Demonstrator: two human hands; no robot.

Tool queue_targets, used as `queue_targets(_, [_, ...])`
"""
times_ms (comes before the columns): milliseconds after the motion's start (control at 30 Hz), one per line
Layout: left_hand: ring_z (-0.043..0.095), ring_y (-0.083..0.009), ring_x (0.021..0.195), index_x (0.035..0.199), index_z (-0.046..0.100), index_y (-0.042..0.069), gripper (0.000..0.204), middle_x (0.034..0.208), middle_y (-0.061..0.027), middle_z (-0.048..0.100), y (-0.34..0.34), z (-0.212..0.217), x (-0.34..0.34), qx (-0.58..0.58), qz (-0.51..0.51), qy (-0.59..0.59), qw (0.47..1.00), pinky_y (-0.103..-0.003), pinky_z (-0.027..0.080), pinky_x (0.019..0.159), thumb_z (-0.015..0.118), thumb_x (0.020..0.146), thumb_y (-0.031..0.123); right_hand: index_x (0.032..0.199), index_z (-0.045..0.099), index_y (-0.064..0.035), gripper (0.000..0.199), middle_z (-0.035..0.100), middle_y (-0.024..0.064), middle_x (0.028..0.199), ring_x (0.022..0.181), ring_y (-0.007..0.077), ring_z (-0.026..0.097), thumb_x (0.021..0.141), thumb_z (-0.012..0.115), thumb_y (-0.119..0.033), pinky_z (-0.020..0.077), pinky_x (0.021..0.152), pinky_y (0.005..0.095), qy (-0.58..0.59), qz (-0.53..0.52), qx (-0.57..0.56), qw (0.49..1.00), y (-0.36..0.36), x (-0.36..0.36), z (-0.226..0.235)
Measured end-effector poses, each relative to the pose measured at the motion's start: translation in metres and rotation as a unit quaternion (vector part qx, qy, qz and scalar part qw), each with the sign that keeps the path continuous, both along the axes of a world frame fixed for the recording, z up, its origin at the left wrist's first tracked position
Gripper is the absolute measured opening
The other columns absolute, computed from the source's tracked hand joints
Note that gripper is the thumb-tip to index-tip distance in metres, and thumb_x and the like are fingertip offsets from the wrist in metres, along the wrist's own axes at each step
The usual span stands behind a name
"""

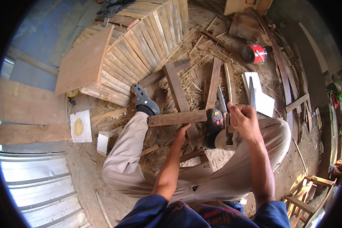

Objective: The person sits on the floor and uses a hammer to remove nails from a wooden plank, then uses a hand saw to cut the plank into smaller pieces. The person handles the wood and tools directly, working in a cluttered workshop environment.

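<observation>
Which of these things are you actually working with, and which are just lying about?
In use:
left hand steadying the short plank
right hand gripping the chisel

Lying about:
red tin
tape measure
slatted wooden panel
white wooden block

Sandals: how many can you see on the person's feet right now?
2. One dark sandal sits on the left foot beside the slatted wooden panel. The other sandal is on the right foot, against the end of the short wooden block.

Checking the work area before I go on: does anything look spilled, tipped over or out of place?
Yes. A red can lies on its side among wood scraps at the upper right. Straw and offcuts litter the ground around the plank that the left hand steadies.
</observation>
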State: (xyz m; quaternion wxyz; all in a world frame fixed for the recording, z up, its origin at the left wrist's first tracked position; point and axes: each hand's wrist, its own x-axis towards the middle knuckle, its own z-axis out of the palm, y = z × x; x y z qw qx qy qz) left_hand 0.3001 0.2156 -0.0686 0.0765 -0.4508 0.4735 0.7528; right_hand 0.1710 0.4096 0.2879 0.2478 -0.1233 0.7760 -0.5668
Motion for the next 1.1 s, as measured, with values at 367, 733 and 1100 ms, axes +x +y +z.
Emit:
queue_targets(367, [0.070,-0.0240,0.075,0.111,0.064,0.004,0.034,0.086,-0.0120,0.071,0.011,0.020,-0.009,0.162,0.115,0.107,0.974,-0.036,0.056,0.070,0.067,0.092,0.031,0.058,0.049,-0.0051,0.053,0.043,-0.0031,0.052,0.045,0.0054,0.036,0.099,0.060,-0.037,0.0284,0.041,0.0267,-0.050,-0.013,-0.033,0.998,-0.008,-0.004,-0.011])
queue_targets(733, [0.064,-0.0244,0.056,0.106,0.059,0.002,0.085,0.070,-0.0117,0.065,-0.047,0.098,-0.091,0.298,0.159,0.195,0.921,-0.037,0.054,0.054,0.056,0.077,0.081,0.059,0.051,-0.0055,0.051,0.043,-0.0033,0.052,0.044,0.0058,0.038,0.099,0.060,-0.036,0.0273,0.040,0.0264,-0.042,-0.016,-0.032,0.998,-0.014,-0.011,-0.018])
queue_targets(1100, [0.060,-0.0218,0.053,0.101,0.058,0.009,0.088,0.080,-0.0072,0.059,-0.050,0.101,-0.046,0.192,0.058,0.200,0.959,-0.035,0.051,0.044,0.040,0.075,0.091,0.056,0.043,-0.0096,0.051,0.041,0.0000,0.047,0.041,0.0090,0.037,0.100,0.058,-0.031,0.0280,0.042,0.0269,0.010,-0.029,-0.044,0.999,-0.031,-0.006,-0.013])
